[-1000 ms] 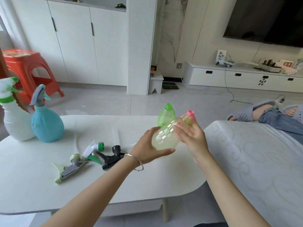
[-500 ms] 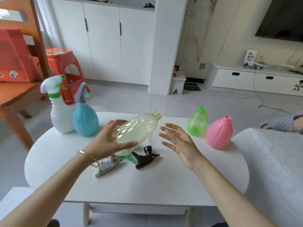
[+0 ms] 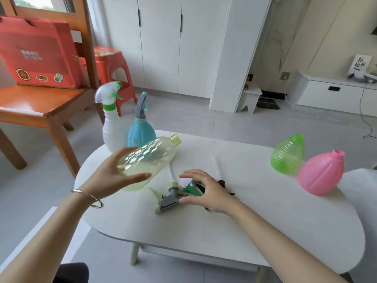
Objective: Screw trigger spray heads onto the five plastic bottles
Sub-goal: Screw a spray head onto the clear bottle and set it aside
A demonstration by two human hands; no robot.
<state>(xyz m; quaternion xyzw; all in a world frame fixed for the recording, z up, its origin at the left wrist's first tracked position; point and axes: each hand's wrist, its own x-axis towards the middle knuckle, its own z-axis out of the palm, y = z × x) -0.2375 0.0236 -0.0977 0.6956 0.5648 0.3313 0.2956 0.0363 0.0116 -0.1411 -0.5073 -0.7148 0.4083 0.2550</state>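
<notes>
My left hand (image 3: 113,176) grips a clear yellowish bottle (image 3: 150,158), tilted above the white table (image 3: 265,221) with its open neck pointing up and right. My right hand (image 3: 206,190) hovers with spread fingers over loose spray heads: a grey and pale green one (image 3: 170,199) lies under the fingertips, a green and white one (image 3: 192,185) and a black one (image 3: 223,183) are partly hidden by the hand. A white bottle (image 3: 112,127) and a blue bottle (image 3: 139,129) stand at the back left with heads on. A green bottle (image 3: 287,155) and a pink bottle (image 3: 320,173) stand capless at the right.
A wooden chair (image 3: 40,103) bearing a red box (image 3: 38,52) stands left of the table, with a red stool (image 3: 111,64) behind it. A white cushion edge (image 3: 363,193) lies at the right. Two thin dip tubes (image 3: 214,162) rest on the table.
My right hand has dropped from mid-air down onto the spray heads. The view has swung left, and my left hand still holds the yellowish bottle.
</notes>
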